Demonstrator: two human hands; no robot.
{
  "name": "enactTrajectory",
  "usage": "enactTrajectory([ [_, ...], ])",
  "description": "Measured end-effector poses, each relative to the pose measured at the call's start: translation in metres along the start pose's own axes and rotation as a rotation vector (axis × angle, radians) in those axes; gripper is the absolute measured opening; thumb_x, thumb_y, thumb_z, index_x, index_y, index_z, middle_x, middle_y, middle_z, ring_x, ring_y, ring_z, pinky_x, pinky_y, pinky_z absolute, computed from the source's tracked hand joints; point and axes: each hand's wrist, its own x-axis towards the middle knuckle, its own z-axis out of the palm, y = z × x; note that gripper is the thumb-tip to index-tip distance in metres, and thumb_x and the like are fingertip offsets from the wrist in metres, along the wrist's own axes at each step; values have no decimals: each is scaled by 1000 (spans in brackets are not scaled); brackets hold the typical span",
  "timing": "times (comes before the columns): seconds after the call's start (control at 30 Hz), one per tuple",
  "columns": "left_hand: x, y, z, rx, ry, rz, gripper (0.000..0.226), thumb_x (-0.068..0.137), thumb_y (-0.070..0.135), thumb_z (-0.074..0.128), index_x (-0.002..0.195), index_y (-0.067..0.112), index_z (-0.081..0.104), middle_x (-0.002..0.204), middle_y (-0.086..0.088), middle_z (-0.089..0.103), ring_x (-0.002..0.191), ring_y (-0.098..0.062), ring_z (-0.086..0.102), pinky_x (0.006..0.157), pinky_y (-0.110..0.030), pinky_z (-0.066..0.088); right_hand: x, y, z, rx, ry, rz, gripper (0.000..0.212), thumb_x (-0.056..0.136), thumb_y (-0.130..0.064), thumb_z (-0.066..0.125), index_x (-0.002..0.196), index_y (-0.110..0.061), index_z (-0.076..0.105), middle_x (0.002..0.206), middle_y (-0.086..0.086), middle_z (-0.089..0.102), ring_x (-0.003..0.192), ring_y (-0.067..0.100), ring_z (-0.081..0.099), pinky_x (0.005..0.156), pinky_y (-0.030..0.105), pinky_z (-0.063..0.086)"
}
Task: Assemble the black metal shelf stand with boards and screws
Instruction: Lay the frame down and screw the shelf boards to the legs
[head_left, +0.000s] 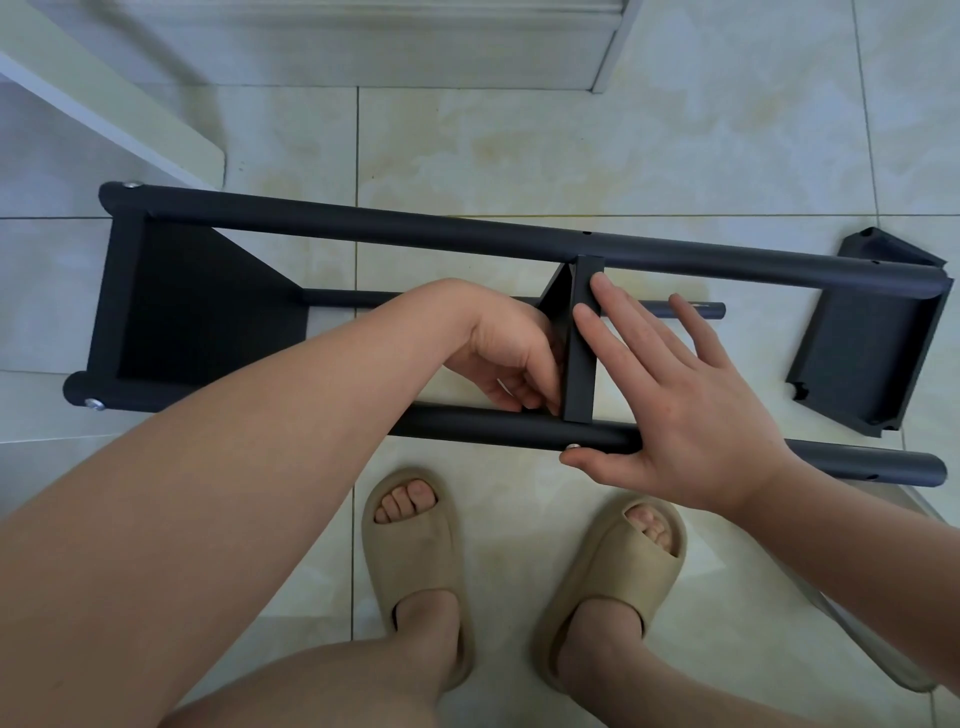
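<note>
The black shelf stand (363, 228) lies on its side across the floor, running from 9 o'clock to 3 o'clock just in front of the person's feet. Both hands meet at its middle board (579, 374), a little right of centre.

The right hand (675, 410) is spread flat, with straight fingers lying over the board's edge from the 4 o'clock side. Its thumb presses the near tube (467, 426) just beside a screw (573, 446). The left hand (506, 353) comes in from 8 o'clock. Its fingers are curled against the board's left face where the board meets the near tube. Whether they pinch anything cannot be told.

Three tubes show: the far one, the near one and a thinner-looking one (343, 299) lower down between them. There are three boards. One end board (197, 312) sits at 9 o'clock, one is in the middle, and one board (862, 358) rests on the floor at 3 o'clock beneath the far tube's end. Three silver screw heads are visible, two at the 9 o'clock tube ends and one by the thumb.

The floor (571, 145) is pale glossy tile with grey joints. Two beige slippers (415, 561) stand at 6 o'clock. White furniture (104, 104) slants in at 10 o'clock, and a pale moulded panel runs along 12 o'clock.
</note>
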Motion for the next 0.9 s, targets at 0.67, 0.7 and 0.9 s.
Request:
enactTrajectory([
  [0.67, -1, 0, -2, 68, 4, -72, 14, 88, 16, 71, 78, 24, 76, 84, 4, 72, 73, -10, 60, 73, -25, 51, 0, 0, 1, -11, 8, -6, 101, 85, -76, 50, 155, -5, 35, 165, 15, 23, 147, 27, 38, 119, 59, 25],
  [0.7, 0, 0, -2, 55, 8, -63, 13, 88, 14, 70, 80, 22, 76, 82, 4, 71, 70, -9, 58, 72, -24, 50, 0, 0, 1, -11, 9, -8, 101, 86, -76, 50, 155, -5, 35, 165, 15, 23, 147, 27, 38, 119, 59, 25],
  [0.9, 1, 1, -3, 47, 17, -54, 8, 90, 8, 68, 90, 14, 72, 78, 4, 70, 64, -8, 57, 72, -23, 50, 0, 1, 2, -10, 4, -6, 101, 87, -77, 47, 156, -6, 32, 166, 14, 21, 148, 27, 36, 120, 58, 23],
])
